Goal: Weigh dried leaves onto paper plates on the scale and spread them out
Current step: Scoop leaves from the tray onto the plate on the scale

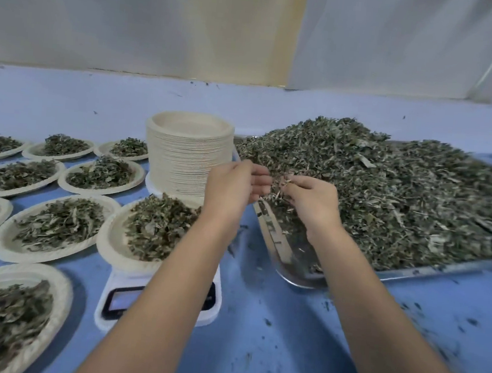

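Pinching a tuft from the dried leaves [386, 198] at the metal tray's [440, 264] near corner, the right hand [308, 203] curled around it. The left hand [233, 185] curled beside it, its hold unclear. Flakes could have missed the paper plate [108, 245] on the scale [157, 306], down-left of both hands, and landed on the tabletop [270, 337].

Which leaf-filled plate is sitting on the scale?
The plate just left of the left forearm, atop the white scale; the others rest on the blue table.

Nine plates [2, 242] of leaves [57, 223] showed, one on the single scale [117, 279]. There was one stack [187, 163], one tray [440, 267], one left hand [233, 185] and one right hand [309, 197]
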Demonstrator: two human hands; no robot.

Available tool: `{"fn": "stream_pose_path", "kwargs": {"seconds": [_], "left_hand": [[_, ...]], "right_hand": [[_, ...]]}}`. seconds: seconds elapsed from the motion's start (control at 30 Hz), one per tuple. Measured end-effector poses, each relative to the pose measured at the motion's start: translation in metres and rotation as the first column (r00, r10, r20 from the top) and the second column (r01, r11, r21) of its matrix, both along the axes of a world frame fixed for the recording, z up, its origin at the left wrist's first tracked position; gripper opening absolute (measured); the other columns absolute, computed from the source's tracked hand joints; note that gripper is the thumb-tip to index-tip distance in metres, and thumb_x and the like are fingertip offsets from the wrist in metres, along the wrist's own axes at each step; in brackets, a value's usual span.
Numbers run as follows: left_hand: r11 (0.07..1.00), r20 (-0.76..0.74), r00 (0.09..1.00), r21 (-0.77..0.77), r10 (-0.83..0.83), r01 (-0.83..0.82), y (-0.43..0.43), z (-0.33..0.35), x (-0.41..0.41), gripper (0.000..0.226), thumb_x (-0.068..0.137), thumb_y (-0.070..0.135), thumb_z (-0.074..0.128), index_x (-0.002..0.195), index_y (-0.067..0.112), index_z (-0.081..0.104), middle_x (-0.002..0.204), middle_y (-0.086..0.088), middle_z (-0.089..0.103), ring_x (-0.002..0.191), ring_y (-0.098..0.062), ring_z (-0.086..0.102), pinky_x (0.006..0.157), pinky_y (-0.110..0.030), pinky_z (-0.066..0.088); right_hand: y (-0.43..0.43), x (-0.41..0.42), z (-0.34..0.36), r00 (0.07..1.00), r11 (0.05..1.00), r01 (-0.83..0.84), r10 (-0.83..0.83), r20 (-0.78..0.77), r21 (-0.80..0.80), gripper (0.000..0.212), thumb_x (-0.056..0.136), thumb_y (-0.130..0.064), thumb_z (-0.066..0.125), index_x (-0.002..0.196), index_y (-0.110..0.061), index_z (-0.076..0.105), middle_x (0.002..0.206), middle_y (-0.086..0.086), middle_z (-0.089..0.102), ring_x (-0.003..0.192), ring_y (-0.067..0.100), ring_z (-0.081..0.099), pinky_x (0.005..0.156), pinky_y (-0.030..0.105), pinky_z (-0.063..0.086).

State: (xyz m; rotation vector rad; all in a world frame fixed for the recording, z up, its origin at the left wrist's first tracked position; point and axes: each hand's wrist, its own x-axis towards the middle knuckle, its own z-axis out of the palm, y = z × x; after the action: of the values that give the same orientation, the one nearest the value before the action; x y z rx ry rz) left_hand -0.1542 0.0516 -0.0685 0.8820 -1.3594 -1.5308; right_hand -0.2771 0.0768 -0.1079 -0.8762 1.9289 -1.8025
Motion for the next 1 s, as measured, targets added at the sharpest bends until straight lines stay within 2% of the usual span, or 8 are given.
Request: {"fn": "stream_pose_path", "kwargs": {"seconds": [0.07, 0.17, 0.27, 0.37, 0.5, 0.7, 0.87, 1.0], "left_hand": [[1.0, 0.025, 1.0, 0.0, -0.016, 0.016, 0.004, -0.001, -0.008, 0.029, 0.095, 0.01, 0.041, 0.078, 0.008, 0.065, 0.068, -0.003, 0.067, 0.053, -0.011, 0.058, 0.048, -0.016, 0.041], [0.999, 0.039, 0.999, -0.008, -0.031, 0.031, 0.007, -0.002, -0.015, 0.029, 0.095, 0.01, 0.042, 0.08, 0.008, 0.066, 0.071, -0.004, 0.069, 0.055, -0.011, 0.059, 0.048, -0.016, 0.042], [0.999, 0.06, 0.998, -0.029, -0.014, 0.016, 0.008, -0.004, -0.015, 0.03, 0.095, 0.012, 0.042, 0.08, 0.009, 0.068, 0.071, -0.003, 0.071, 0.058, -0.01, 0.062, 0.047, -0.014, 0.043], [1.0, 0.04, 0.999, -0.03, -0.001, 0.002, 0.006, -0.004, -0.009, 0.03, 0.094, 0.009, 0.042, 0.079, 0.007, 0.068, 0.066, -0.004, 0.07, 0.05, -0.006, 0.061, 0.043, -0.011, 0.041], [1.0, 0.024, 0.999, -0.015, 0.021, -0.02, 0.0, -0.003, 0.009, 0.031, 0.093, 0.009, 0.044, 0.071, 0.01, 0.067, 0.061, -0.002, 0.07, 0.055, -0.011, 0.061, 0.052, -0.016, 0.045], [0.997, -0.001, 0.997, -0.019, 0.078, -0.078, -0.018, -0.001, 0.05, 0.032, 0.092, 0.006, 0.039, 0.073, 0.009, 0.065, 0.066, -0.003, 0.069, 0.059, -0.01, 0.064, 0.055, -0.015, 0.047], [0.991, -0.034, 0.99, 0.011, 0.135, -0.135, -0.031, 0.004, 0.094, 0.027, 0.097, 0.007, 0.039, 0.101, -0.001, 0.063, 0.088, -0.008, 0.069, 0.08, -0.017, 0.066, 0.067, -0.014, 0.05], [0.973, -0.019, 0.973, -0.022, 0.23, -0.231, -0.039, -0.005, 0.128, 0.031, 0.099, 0.014, 0.041, 0.119, 0.002, 0.06, 0.11, -0.007, 0.066, 0.106, -0.017, 0.062, 0.095, -0.027, 0.047]], "right_hand": [[0.004, -0.006, -0.004, 0.999, 0.998, 0.024, -0.022, -0.034, 0.065, 0.03, 0.081, 0.001, 0.064, 0.103, -0.017, 0.073, 0.085, 0.0, 0.066, 0.055, 0.009, 0.053, 0.048, 0.015, 0.044], [0.008, -0.011, -0.005, 0.997, 0.993, 0.044, -0.036, -0.075, 0.112, 0.046, 0.08, 0.01, 0.053, 0.106, -0.022, 0.072, 0.093, 0.003, 0.065, 0.041, 0.003, 0.043, 0.033, 0.014, 0.032], [0.007, -0.008, -0.001, 0.998, 0.998, 0.04, -0.037, -0.051, 0.053, 0.033, 0.084, 0.003, 0.056, 0.097, -0.021, 0.074, 0.084, -0.001, 0.069, 0.059, 0.008, 0.056, 0.054, 0.013, 0.05], [0.002, 0.004, 0.001, 1.0, 1.0, -0.024, 0.024, 0.012, -0.011, 0.02, 0.086, -0.003, 0.056, 0.088, -0.014, 0.073, 0.083, 0.007, 0.072, 0.074, 0.02, 0.065, 0.084, 0.039, 0.054], [-0.008, 0.026, 0.003, 0.993, 0.993, -0.114, 0.114, -0.038, -0.017, 0.028, 0.083, 0.001, 0.053, 0.081, -0.019, 0.073, 0.085, 0.009, 0.073, 0.086, 0.031, 0.069, 0.085, 0.046, 0.054], [-0.025, 0.067, 0.009, 0.975, 0.969, -0.223, 0.223, -0.011, -0.104, 0.026, 0.089, -0.002, 0.049, 0.099, -0.008, 0.072, 0.084, 0.005, 0.072, 0.071, 0.011, 0.066, 0.063, 0.016, 0.049], [-0.035, 0.094, 0.006, 0.969, 0.964, -0.241, 0.244, 0.023, -0.111, 0.037, 0.088, 0.004, 0.048, 0.12, -0.008, 0.063, 0.114, 0.004, 0.066, 0.104, 0.013, 0.061, 0.099, 0.032, 0.047], [-0.039, 0.101, -0.001, 0.982, 0.981, -0.185, 0.187, 0.027, -0.053, 0.035, 0.091, -0.005, 0.049, 0.122, -0.014, 0.063, 0.121, -0.001, 0.063, 0.11, 0.013, 0.056, 0.103, 0.037, 0.044]]}}
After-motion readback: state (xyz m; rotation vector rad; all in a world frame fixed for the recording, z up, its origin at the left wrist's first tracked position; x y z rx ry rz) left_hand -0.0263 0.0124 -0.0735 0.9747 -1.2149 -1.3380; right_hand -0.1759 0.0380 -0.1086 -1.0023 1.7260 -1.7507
